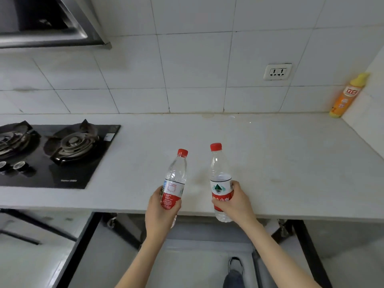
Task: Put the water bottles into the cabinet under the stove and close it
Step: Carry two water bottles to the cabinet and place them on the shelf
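I hold two clear water bottles with red caps and red-and-white labels above the front edge of the white counter [270,163]. My left hand [161,213] is wrapped around the lower half of the left bottle [176,175], which tilts slightly right. My right hand [236,201] grips the label of the right bottle [220,169], which stands nearly upright and is partly filled. The black gas stove [62,154] is set into the counter at the left. Below it, at the lower left, a cabinet door [68,252] with a dark frame stands open.
An orange dish-soap bottle [347,96] stands in the counter's back right corner. A wall socket [277,72] sits on the tiled wall. A range hood [45,21] hangs at the top left. More open cabinet space and my shoe [234,265] show below the counter.
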